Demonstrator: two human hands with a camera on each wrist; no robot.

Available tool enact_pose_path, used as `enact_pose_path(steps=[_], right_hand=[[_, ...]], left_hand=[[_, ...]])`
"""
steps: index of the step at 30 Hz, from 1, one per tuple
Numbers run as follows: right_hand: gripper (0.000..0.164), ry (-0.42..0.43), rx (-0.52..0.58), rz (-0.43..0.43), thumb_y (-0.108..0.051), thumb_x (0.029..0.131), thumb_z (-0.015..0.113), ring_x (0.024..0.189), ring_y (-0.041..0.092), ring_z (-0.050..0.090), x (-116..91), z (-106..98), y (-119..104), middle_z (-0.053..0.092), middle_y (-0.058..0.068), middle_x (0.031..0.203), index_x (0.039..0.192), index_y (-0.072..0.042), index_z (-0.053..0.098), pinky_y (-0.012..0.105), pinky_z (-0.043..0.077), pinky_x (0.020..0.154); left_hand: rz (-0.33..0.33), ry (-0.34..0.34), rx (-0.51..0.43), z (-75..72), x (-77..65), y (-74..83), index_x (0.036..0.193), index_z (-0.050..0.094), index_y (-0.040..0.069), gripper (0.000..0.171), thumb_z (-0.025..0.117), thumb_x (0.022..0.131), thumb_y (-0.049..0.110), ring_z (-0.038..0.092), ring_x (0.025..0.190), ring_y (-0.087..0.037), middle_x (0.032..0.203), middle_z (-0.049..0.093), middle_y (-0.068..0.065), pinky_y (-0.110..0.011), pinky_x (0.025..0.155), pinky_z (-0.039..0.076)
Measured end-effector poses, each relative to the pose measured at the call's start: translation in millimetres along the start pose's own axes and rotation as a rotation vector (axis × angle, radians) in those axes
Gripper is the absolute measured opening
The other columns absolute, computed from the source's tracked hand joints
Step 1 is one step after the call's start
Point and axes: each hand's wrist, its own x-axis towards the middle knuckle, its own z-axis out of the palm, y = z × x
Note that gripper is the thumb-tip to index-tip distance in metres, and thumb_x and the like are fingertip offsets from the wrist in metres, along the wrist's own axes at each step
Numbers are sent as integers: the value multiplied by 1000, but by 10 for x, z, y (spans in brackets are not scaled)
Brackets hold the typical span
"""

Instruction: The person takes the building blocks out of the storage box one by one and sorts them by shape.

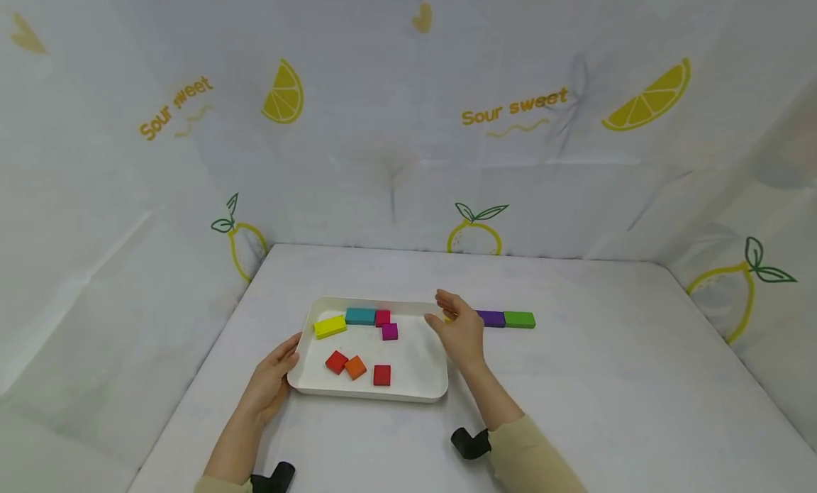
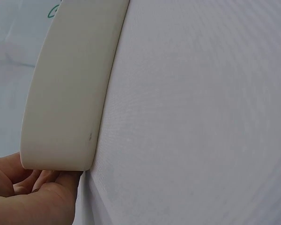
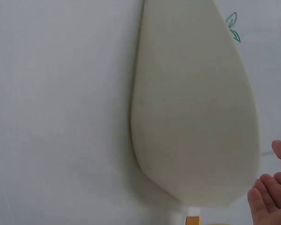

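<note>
A white rectangular tray [image 1: 415,358] lies on the table with several coloured blocks in it. Among them are a yellow block [image 1: 330,327], a teal block [image 1: 360,316], a magenta block [image 1: 390,331] and an orange block [image 1: 355,367]. My left hand [image 1: 268,383] grips the tray's left end; the left wrist view shows the fingers against its outer wall [image 2: 70,93]. Beside the tray's far right corner, my right hand [image 1: 464,333] is raised, thumb apart from the fingers, holding nothing. Whether it touches the rim cannot be told.
To the right of the tray, a purple block [image 1: 491,319] and a green block [image 1: 520,320] stand end to end in a row. A yellow piece at the row's left is mostly covered by the right hand. White printed cloth [image 1: 383,124] hangs around the white table [image 1: 606,379].
</note>
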Motion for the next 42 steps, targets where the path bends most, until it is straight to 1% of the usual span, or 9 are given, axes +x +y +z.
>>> enact_pose_path(steps=[3, 7, 11, 15, 19, 22, 25, 33, 42], right_hand=[[47, -68, 0, -46, -4, 81, 77, 114, 30, 67, -68, 173, -49, 71, 16, 122, 127, -3, 65, 41, 55, 100], [45, -192, 9, -66, -5, 84, 75, 115, 30, 66, -122, 398, -119, 70, 14, 125, 128, -4, 64, 42, 54, 101], [46, -316, 7, -26, -9, 87, 74, 119, 30, 64, -134, 616, -179, 67, 12, 130, 131, -6, 62, 41, 55, 99], [48, -389, 10, -11, -11, 88, 73, 122, 29, 63, -89, 793, -216, 66, 12, 132, 133, -5, 60, 39, 55, 99], [48, -410, 11, -14, -10, 88, 72, 124, 28, 62, -17, 883, -228, 66, 12, 134, 134, -4, 60, 38, 54, 102], [48, -417, 5, 13, -10, 88, 72, 124, 28, 62, 20, 914, -211, 65, 12, 134, 134, -5, 60, 39, 54, 102], [49, -433, 4, 36, -11, 87, 72, 124, 29, 62, 35, 938, -180, 65, 13, 135, 134, -5, 60, 39, 54, 102], [51, -470, -10, 46, -11, 88, 71, 127, 31, 60, 26, 976, -154, 63, 14, 138, 137, -4, 58, 42, 52, 104], [49, -472, -87, 14, -8, 87, 69, 126, 30, 61, -1, 1024, -186, 64, 15, 135, 135, -1, 59, 43, 52, 105]], left_hand=[[2, 3, 3, 0, -3, -1, 159, 15, 6, 53, 28, 107, 9, 15, 153, -24, 168, 11, -11, 1, 89, 41], [2, 6, 10, 0, -11, -1, 159, 15, 6, 53, 29, 107, 9, 14, 153, -24, 168, 11, -11, 1, 89, 41], [3, 7, 13, 9, -20, -4, 158, 16, 6, 53, 29, 107, 10, 13, 154, -24, 168, 11, -11, 2, 89, 40], [5, 12, 17, 15, -18, -19, 158, 16, 5, 53, 30, 107, 10, 14, 153, -25, 168, 12, -12, 2, 89, 40], [1, 20, 23, 17, -2, -33, 158, 17, 6, 52, 30, 107, 10, 15, 153, -25, 168, 13, -11, 2, 88, 40], [0, 17, 21, 15, 2, -34, 158, 17, 7, 53, 30, 108, 10, 14, 154, -26, 168, 12, -11, 2, 88, 40], [0, 20, 13, 12, -5, -28, 158, 17, 7, 52, 30, 108, 10, 14, 154, -26, 168, 12, -11, 1, 88, 41], [7, 19, 5, 11, -8, -22, 158, 18, 6, 53, 31, 107, 9, 14, 153, -27, 168, 12, -13, 1, 88, 41], [11, 26, 0, 23, 3, -24, 158, 18, 5, 53, 32, 107, 10, 16, 153, -28, 167, 13, -14, 0, 89, 42]])
